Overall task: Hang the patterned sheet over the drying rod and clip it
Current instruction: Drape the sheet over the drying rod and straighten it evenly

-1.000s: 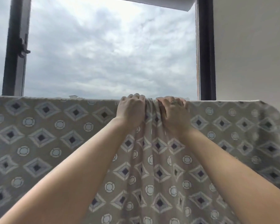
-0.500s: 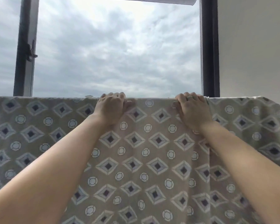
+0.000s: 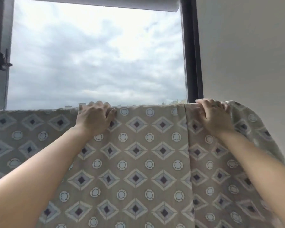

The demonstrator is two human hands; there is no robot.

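Beige diamond-patterned sheet [image 3: 138,162], draped, one vertical fold

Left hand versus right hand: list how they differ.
The right hand wears a ring; the left hand shows none. The left hand sits on a smooth stretch of the patterned sheet; the right hand sits just past a vertical fold, near the drooping end. Both grip the sheet's top edge.

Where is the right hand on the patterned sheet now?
In the head view, the right hand grips the top edge of the patterned sheet at right, just below the dark window frame, apart from the left hand at centre-left.
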